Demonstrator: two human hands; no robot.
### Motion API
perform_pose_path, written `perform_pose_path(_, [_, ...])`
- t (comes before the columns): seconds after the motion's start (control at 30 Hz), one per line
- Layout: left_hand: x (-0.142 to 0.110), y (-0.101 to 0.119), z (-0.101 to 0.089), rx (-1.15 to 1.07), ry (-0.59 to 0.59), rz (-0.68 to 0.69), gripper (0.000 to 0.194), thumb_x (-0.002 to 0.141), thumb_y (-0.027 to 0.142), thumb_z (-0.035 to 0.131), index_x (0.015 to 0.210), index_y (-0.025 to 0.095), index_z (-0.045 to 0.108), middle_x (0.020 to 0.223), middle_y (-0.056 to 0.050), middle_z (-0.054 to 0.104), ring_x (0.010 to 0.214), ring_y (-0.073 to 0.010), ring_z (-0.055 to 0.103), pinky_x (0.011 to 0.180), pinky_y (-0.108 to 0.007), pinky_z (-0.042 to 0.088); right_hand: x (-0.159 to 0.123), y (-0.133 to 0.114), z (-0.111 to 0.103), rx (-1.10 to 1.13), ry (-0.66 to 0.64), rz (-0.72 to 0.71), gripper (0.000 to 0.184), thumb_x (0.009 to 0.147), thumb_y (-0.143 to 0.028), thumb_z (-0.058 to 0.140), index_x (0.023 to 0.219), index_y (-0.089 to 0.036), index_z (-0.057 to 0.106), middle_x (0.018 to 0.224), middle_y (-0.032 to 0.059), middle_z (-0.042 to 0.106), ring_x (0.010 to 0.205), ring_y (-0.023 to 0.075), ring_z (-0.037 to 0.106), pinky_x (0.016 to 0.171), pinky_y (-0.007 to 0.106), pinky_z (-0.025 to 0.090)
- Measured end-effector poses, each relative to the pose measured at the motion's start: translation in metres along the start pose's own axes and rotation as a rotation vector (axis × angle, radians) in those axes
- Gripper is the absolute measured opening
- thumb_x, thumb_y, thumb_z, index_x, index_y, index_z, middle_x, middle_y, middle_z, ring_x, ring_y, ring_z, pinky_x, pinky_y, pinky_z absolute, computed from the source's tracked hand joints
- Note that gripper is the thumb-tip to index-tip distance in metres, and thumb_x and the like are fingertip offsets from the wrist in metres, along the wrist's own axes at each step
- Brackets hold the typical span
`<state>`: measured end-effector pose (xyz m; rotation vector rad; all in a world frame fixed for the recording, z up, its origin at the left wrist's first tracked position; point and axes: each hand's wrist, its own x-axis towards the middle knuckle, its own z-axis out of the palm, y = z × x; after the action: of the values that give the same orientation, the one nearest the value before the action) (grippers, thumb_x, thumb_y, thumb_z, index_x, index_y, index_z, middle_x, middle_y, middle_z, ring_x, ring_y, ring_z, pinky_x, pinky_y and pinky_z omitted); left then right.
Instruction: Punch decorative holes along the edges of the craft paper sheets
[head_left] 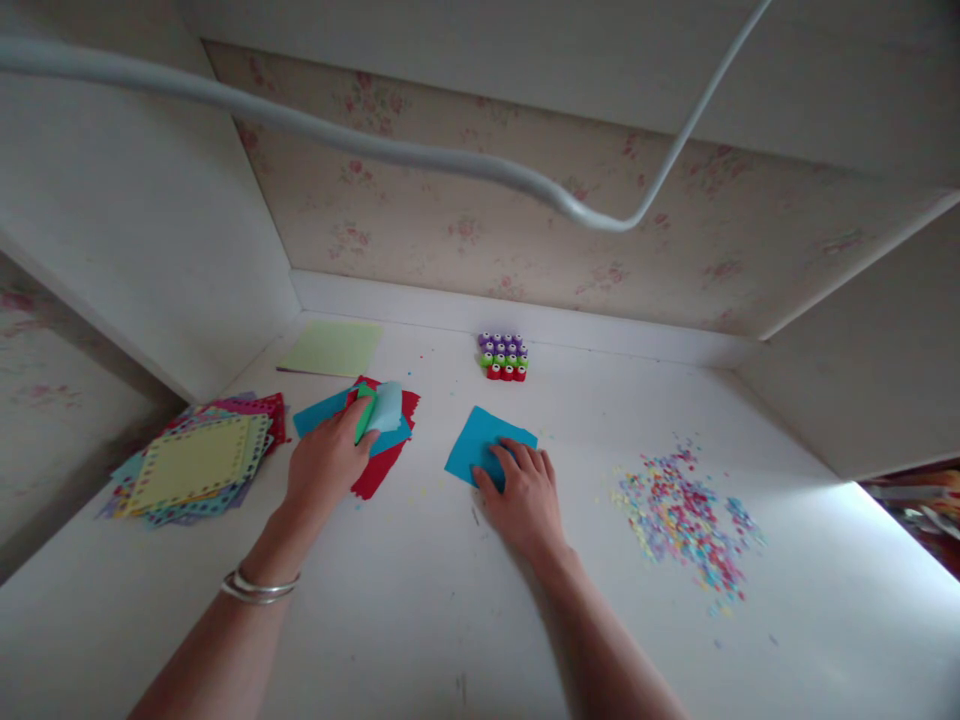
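My left hand (330, 455) is closed at the fingertips on a small green piece (365, 414) that looks like paper. A curled light blue paper (387, 408) sticks out beside it. Under these lie a blue sheet (319, 408) and red paper (379, 472) with uneven edges. My right hand (525, 495) rests with its fingers spread on a blue square of paper (476, 445), flat on the table and turned at an angle. Its thumb lies near the sheet's lower edge.
Patterned-edge papers (187, 465) are piled at the left, and pale green sheets (334, 348) lie behind. Small purple, green and red craft punches (505, 357) stand in rows near the back ledge. Colourful paper bits (686, 510) are scattered at the right. A white cable (390, 150) crosses above.
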<state>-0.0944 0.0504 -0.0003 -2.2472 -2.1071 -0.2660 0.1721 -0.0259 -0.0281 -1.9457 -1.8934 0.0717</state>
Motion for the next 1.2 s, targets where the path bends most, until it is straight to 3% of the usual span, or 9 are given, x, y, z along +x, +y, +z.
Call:
perform_pose_path(0.17, [-0.001, 0.001, 0.000, 0.014, 0.014, 0.005, 0.047, 0.098, 0.036, 0.046, 0.144, 0.023, 0.046, 0.100, -0.013, 0.073, 0.087, -0.0282, 0.070, 0.074, -0.034, 0.053, 0.000, 0.001, 0.001, 0.007, -0.001, 0.000, 0.040, 0.093, -0.049, 0.054, 0.124, -0.026, 0.066, 0.136, 0.0077, 0.061, 0.125, 0.0293, 0.051, 0.114, 0.052, 0.024])
perform_pose_path(0.27, [-0.001, 0.003, 0.001, 0.005, 0.054, -0.035, 0.052, 0.101, 0.035, 0.039, 0.151, 0.024, 0.034, 0.098, -0.013, 0.072, 0.081, -0.0284, 0.071, 0.069, -0.035, 0.053, 0.000, 0.001, 0.001, 0.019, -0.007, 0.002, 0.040, 0.094, -0.048, 0.054, 0.124, -0.026, 0.066, 0.137, 0.0076, 0.060, 0.126, 0.0297, 0.051, 0.115, 0.053, 0.023])
perform_pose_path(0.37, [-0.002, 0.004, 0.001, -0.006, 0.118, -0.006, 0.058, 0.102, 0.034, 0.037, 0.157, 0.023, 0.021, 0.119, -0.018, 0.065, 0.082, -0.0285, 0.069, 0.063, -0.034, 0.054, 0.000, 0.000, -0.001, 0.025, -0.010, 0.006, 0.040, 0.094, -0.048, 0.054, 0.124, -0.025, 0.066, 0.137, 0.0069, 0.060, 0.126, 0.0297, 0.050, 0.115, 0.053, 0.022])
perform_pose_path(0.5, [-0.003, 0.002, -0.001, 0.058, 0.109, 0.062, 0.059, 0.101, 0.025, 0.033, 0.158, 0.029, 0.018, 0.136, -0.020, 0.053, 0.076, -0.0257, 0.068, 0.057, -0.033, 0.054, 0.000, -0.001, -0.002, 0.024, -0.006, 0.005, 0.039, 0.094, -0.048, 0.053, 0.124, -0.025, 0.066, 0.137, 0.0069, 0.060, 0.127, 0.0293, 0.050, 0.115, 0.051, 0.023])
perform_pose_path(0.57, [-0.002, 0.001, -0.003, 0.101, 0.076, 0.066, 0.062, 0.098, 0.017, 0.034, 0.157, 0.033, 0.021, 0.136, -0.019, 0.051, 0.075, -0.0243, 0.068, 0.057, -0.033, 0.054, 0.000, -0.001, -0.001, 0.022, -0.009, 0.005, 0.040, 0.094, -0.048, 0.053, 0.124, -0.025, 0.066, 0.137, 0.0068, 0.060, 0.127, 0.0292, 0.050, 0.115, 0.051, 0.023])
perform_pose_path(0.63, [-0.002, 0.001, -0.004, 0.122, 0.042, 0.063, 0.060, 0.095, 0.012, 0.036, 0.151, 0.035, 0.037, 0.135, -0.017, 0.052, 0.078, -0.0245, 0.068, 0.059, -0.032, 0.054, 0.000, 0.000, -0.001, 0.021, -0.013, 0.007, 0.040, 0.094, -0.048, 0.053, 0.124, -0.025, 0.066, 0.137, 0.0066, 0.060, 0.127, 0.0291, 0.050, 0.115, 0.051, 0.023])
perform_pose_path(0.77, [-0.005, 0.009, -0.005, 0.119, 0.044, 0.012, 0.042, 0.097, 0.022, 0.037, 0.127, 0.032, 0.065, 0.120, -0.013, 0.064, 0.080, -0.0267, 0.069, 0.065, -0.036, 0.053, 0.000, 0.001, 0.001, 0.018, -0.017, 0.009, 0.040, 0.094, -0.048, 0.054, 0.124, -0.025, 0.066, 0.137, 0.0064, 0.060, 0.127, 0.0293, 0.050, 0.115, 0.052, 0.022])
perform_pose_path(0.97, [-0.006, 0.017, -0.005, 0.098, 0.049, 0.033, 0.042, 0.095, 0.047, 0.047, 0.125, 0.024, 0.065, 0.098, -0.014, 0.071, 0.088, -0.0304, 0.068, 0.073, -0.037, 0.051, 0.000, 0.000, -0.001, 0.019, -0.017, -0.007, 0.040, 0.094, -0.048, 0.053, 0.125, -0.025, 0.065, 0.137, 0.0073, 0.060, 0.126, 0.0297, 0.051, 0.114, 0.052, 0.023])
perform_pose_path(1.2, [-0.003, 0.010, -0.002, 0.087, 0.004, -0.005, 0.045, 0.100, 0.041, 0.039, 0.139, 0.023, 0.053, 0.091, -0.015, 0.072, 0.083, -0.0300, 0.069, 0.072, -0.036, 0.051, 0.000, 0.000, -0.002, 0.016, -0.008, -0.007, 0.040, 0.094, -0.048, 0.054, 0.124, -0.025, 0.065, 0.137, 0.0068, 0.060, 0.126, 0.0294, 0.051, 0.115, 0.051, 0.023])
